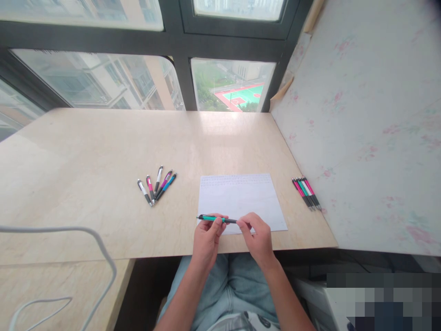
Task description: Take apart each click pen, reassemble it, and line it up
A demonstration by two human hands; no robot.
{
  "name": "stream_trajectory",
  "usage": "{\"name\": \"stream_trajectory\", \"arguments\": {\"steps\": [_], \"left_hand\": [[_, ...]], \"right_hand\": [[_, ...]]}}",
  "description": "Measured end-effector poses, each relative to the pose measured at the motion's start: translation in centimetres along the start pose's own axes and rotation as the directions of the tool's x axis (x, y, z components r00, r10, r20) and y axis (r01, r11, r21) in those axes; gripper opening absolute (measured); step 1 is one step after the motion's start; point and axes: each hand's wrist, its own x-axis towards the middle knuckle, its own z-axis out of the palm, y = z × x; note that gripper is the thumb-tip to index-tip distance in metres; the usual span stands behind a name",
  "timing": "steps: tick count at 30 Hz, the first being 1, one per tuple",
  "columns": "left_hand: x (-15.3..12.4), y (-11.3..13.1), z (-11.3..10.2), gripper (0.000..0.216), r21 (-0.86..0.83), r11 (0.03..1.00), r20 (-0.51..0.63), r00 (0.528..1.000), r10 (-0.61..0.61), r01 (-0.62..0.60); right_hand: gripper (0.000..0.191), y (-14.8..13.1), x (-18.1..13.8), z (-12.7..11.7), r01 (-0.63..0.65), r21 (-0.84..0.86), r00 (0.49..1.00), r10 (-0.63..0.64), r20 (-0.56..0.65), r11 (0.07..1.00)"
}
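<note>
A teal and black pen (pixel 216 219) lies level between both hands, just above the near edge of a white sheet of paper (pixel 241 197). My left hand (pixel 206 239) pinches its teal barrel. My right hand (pixel 258 236) pinches the dark end on the right. Both hands hover over the front edge of the beige table (pixel 86 161). Several pens (pixel 156 185) lie fanned out to the left of the paper. Another bunch of several pens (pixel 306 193) lies close together at the right, near the wall.
A pale speckled wall panel (pixel 361 138) rises along the table's right side. Dark-framed windows (pixel 179 46) run behind the table. A white cable (pixel 69 266) loops over the lower left. My lap in light jeans shows below the table edge.
</note>
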Motion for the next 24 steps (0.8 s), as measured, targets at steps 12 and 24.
{"name": "stream_trajectory", "arguments": {"steps": [12, 24], "left_hand": [[-0.39, 0.47, -0.38, 0.022, 0.158, 0.987, 0.139, 0.99, 0.0, -0.023], [-0.28, 0.29, -0.19, 0.026, 0.103, 0.994, 0.104, 0.994, 0.01, -0.021]], "right_hand": [[0.05, 0.24, -0.11, -0.06, -0.382, 0.226, 0.924, 0.361, 0.129, 0.896], [0.043, -0.16, -0.21, 0.09, -0.278, 0.082, 0.96, 0.274, 0.059, 0.957]]}}
